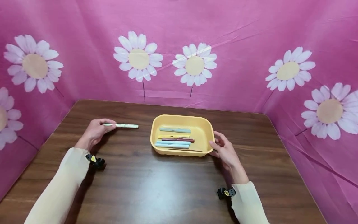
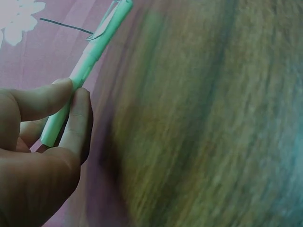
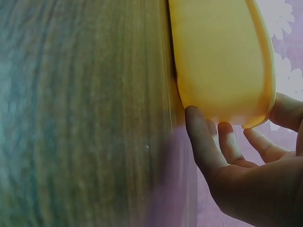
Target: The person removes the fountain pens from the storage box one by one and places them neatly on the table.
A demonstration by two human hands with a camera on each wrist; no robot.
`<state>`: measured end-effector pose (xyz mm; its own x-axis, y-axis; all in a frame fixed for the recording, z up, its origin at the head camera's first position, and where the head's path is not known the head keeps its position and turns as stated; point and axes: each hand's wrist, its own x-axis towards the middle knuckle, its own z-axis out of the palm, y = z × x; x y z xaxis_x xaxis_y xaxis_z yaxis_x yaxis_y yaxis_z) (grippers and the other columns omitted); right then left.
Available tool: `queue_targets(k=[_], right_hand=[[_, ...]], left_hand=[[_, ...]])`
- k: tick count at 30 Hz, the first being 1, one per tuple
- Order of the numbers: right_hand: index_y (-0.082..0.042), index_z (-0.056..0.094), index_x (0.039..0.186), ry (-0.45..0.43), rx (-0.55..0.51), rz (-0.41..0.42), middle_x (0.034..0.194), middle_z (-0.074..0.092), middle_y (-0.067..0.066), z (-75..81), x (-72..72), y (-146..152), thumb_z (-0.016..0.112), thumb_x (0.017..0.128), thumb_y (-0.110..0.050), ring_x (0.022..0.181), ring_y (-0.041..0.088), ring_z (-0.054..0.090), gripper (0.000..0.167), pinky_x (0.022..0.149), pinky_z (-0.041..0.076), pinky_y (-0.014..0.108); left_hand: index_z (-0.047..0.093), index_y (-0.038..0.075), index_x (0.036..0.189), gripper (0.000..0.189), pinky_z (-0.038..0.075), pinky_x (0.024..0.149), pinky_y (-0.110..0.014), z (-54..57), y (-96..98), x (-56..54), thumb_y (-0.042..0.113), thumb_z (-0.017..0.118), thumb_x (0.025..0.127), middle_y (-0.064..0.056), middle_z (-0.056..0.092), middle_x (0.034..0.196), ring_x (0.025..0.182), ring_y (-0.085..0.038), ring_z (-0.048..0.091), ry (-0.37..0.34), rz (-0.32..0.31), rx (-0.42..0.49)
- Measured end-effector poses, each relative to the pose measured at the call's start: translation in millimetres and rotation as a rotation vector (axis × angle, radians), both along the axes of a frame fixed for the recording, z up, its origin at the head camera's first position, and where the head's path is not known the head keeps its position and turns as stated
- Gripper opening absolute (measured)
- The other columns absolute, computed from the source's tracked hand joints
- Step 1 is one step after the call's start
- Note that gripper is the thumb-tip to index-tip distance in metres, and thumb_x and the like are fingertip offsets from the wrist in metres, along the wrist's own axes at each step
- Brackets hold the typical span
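Observation:
My left hand (image 1: 95,132) pinches a light green fountain-type pen (image 1: 128,126) with a metal clip, at the left of the table. The left wrist view shows the thumb and fingertips around the barrel, the clip end pointing away from the hand. To the right sits a yellow plastic tray (image 1: 202,130), and my right hand (image 1: 227,152) grips its right end. In the right wrist view, the thumb is at the rim and the other fingers lie along the outer wall. Inside the tray are a grey-green pen (image 1: 175,130), a yellow pen (image 1: 172,136), a dark red pen (image 1: 179,140) and pale blue pens (image 1: 172,145).
A thin brown stick-like piece (image 1: 185,150) lies along the tray's near side. The dark wood table (image 1: 156,186) has rounded far corners. A pink cloth (image 1: 167,18) with printed white daisies hangs behind and on both sides. Small black cameras (image 1: 98,163) are strapped on both wrists.

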<state>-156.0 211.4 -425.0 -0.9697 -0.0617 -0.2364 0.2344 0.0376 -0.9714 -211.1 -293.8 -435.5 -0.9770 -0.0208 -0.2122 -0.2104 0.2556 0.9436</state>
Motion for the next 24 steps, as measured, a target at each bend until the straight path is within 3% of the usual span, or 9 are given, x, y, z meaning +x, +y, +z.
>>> queue_targets(k=[3,5,6,8,11,15,24], right_hand=[[-0.007,0.034,0.155,-0.004,-0.006,-0.016,0.141,0.043,0.025,-0.1,3.0,4,0.053,0.104,-0.002,0.104,0.021,0.063,0.054,0.083,0.058,0.034],[-0.006,0.034,0.155,0.002,-0.005,-0.018,0.140,0.042,0.024,0.6,3.9,7,0.052,0.105,-0.003,0.103,0.020,0.063,0.054,0.083,0.058,0.033],[-0.006,0.033,0.155,0.004,-0.005,-0.019,0.139,0.042,0.024,1.1,4.2,8,0.053,0.105,-0.003,0.103,0.019,0.063,0.054,0.083,0.058,0.033],[-0.005,0.033,0.155,0.010,-0.003,-0.020,0.139,0.041,0.024,2.1,4.4,10,0.053,0.105,-0.004,0.102,0.018,0.063,0.055,0.084,0.058,0.033],[-0.005,0.032,0.155,0.016,0.001,-0.022,0.138,0.041,0.024,3.2,4.1,11,0.053,0.105,-0.004,0.101,0.016,0.063,0.055,0.083,0.058,0.031],[-0.005,0.032,0.156,0.010,0.001,-0.006,0.141,0.041,0.025,3.2,2.9,10,0.052,0.105,-0.003,0.101,0.016,0.063,0.055,0.082,0.057,0.030],[-0.005,0.031,0.156,-0.001,0.001,0.025,0.144,0.040,0.026,1.4,-0.1,1,0.052,0.105,-0.003,0.104,0.018,0.063,0.056,0.083,0.057,0.030]], left_hand=[[0.059,-0.012,0.128,0.041,0.043,0.062,-0.016,2.2,5.2,-7.8,0.013,0.070,0.097,-0.020,0.043,0.144,0.072,0.002,0.045,-0.038,-0.034,-0.014],[0.060,-0.012,0.127,0.040,0.043,0.062,-0.017,3.9,8.4,-12.2,0.012,0.070,0.096,-0.020,0.046,0.140,0.071,0.000,0.045,-0.028,-0.039,-0.039],[0.060,-0.012,0.126,0.039,0.043,0.062,-0.019,4.5,9.6,-14.1,0.012,0.070,0.096,-0.019,0.048,0.137,0.071,-0.002,0.046,-0.014,-0.038,-0.054],[0.061,-0.012,0.123,0.037,0.045,0.075,-0.019,4.5,11.9,-17.7,0.010,0.070,0.095,-0.019,0.054,0.130,0.087,-0.006,0.050,0.041,-0.044,-0.106],[0.066,-0.010,0.117,0.031,0.043,0.076,-0.022,2.2,14.3,-21.5,0.010,0.071,0.094,-0.019,0.063,0.115,0.090,-0.013,0.051,0.131,-0.051,-0.231],[0.071,-0.008,0.111,0.025,0.041,0.078,-0.026,-3.1,13.9,-21.1,0.010,0.072,0.095,-0.019,0.070,0.105,0.090,-0.019,0.054,0.198,-0.052,-0.388],[0.075,-0.002,0.107,0.020,0.042,0.088,-0.041,-7.7,6.6,-11.4,0.013,0.072,0.094,-0.022,0.071,0.109,0.099,-0.035,0.059,0.225,-0.015,-0.527]])
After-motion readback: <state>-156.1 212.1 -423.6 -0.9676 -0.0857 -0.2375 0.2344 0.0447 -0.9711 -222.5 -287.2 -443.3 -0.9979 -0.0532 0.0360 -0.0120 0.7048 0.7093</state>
